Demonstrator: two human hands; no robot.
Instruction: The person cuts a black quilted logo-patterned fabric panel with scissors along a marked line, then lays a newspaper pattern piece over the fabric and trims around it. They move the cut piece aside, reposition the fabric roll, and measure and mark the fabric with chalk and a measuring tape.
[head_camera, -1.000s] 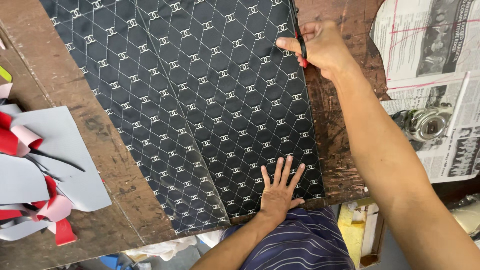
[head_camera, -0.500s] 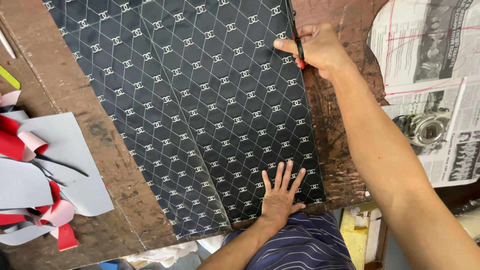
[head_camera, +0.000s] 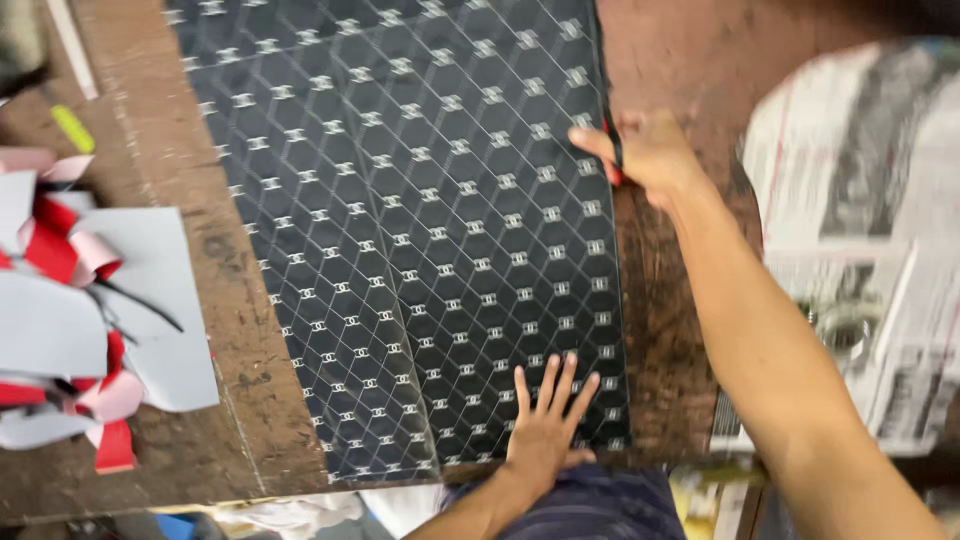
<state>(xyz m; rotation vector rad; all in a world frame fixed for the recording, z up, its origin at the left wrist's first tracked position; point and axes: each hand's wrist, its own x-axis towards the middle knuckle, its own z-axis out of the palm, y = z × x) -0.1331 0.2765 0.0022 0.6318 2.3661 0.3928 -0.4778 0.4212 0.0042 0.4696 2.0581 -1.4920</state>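
A large black sheet with a white diamond grid and small emblems lies flat on a worn brown wooden table. My left hand presses flat on the sheet's near right corner, fingers spread. My right hand is at the sheet's right edge further away, closed around a small cutting tool with a red handle and dark blade that meets the edge. The picture is blurred by motion.
Grey and red offcuts are piled at the left of the table. A yellow-green marker lies at the far left. Newspapers cover the surface to the right, with a glass jar among them.
My right hand with the tool has drawn nearer along the sheet's right edge. My left hand stays pressed on the near corner. The view has shifted and blurred.
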